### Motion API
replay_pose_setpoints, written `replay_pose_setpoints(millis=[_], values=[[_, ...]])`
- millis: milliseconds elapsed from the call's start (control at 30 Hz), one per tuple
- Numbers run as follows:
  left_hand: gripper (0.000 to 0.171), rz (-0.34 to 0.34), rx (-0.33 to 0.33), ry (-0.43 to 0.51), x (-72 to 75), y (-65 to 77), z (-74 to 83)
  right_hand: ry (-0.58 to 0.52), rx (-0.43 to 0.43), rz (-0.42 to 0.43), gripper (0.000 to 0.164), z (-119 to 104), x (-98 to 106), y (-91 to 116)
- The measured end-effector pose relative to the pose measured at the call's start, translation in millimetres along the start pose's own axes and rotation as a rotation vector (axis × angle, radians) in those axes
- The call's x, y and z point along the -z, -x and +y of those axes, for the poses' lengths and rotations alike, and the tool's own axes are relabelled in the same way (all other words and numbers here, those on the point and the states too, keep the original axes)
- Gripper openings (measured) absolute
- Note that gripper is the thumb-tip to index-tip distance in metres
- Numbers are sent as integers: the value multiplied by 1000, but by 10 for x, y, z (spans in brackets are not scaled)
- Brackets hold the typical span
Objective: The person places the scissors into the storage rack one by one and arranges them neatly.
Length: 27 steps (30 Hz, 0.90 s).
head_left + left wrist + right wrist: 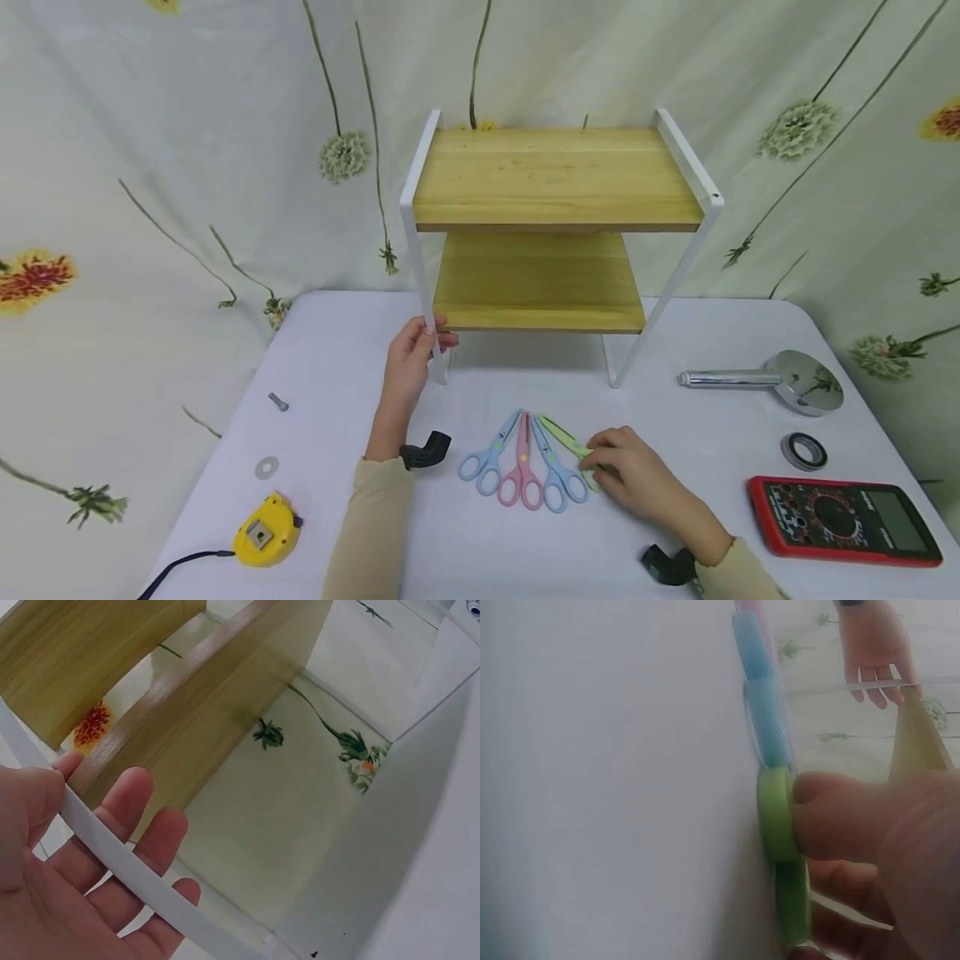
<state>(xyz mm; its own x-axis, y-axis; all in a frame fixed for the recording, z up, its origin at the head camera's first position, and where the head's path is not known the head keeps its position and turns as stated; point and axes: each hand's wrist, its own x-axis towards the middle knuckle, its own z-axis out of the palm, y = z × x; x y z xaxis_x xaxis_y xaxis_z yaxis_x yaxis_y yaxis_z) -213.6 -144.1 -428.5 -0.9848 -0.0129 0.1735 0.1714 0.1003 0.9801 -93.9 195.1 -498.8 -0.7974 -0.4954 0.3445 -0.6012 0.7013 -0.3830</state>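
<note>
A two-tier shelf rack (555,179) with wooden boards and white side frames stands on the table. My left hand (411,354) holds its left white frame beside the lower board, with the thumb on the near side and fingertips (127,799) showing past the frame. Scissors lie fanned out in front of the rack: light blue scissors (491,457), pink scissors (522,467), blue scissors (553,471) and green scissors (562,435). On the far right of the fan, my right hand (637,471) grips the green scissors by their handles (778,817), partly covering them.
On the right lie a chrome shower head (806,383), a black ring (804,451) and a red multimeter (846,521). At the left are a bolt (278,402), a washer (266,467) and a yellow tape measure (268,531). Flowered cloth (225,125) hangs behind the table.
</note>
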Motion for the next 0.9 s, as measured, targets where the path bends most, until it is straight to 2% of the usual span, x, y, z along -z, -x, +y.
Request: replay_pose_setpoints(millis=[133, 367, 900], values=[[28, 5, -28, 18, -1, 36, -24, -27, -39, -22, 27, -16, 4, 19], [27, 3, -51, 28, 5, 43, -41, -162, -184, -162, 27, -72, 71, 13], [27, 14, -81, 41, -25, 20, -70, -377, -258, -268, 27, -12, 211, -6]])
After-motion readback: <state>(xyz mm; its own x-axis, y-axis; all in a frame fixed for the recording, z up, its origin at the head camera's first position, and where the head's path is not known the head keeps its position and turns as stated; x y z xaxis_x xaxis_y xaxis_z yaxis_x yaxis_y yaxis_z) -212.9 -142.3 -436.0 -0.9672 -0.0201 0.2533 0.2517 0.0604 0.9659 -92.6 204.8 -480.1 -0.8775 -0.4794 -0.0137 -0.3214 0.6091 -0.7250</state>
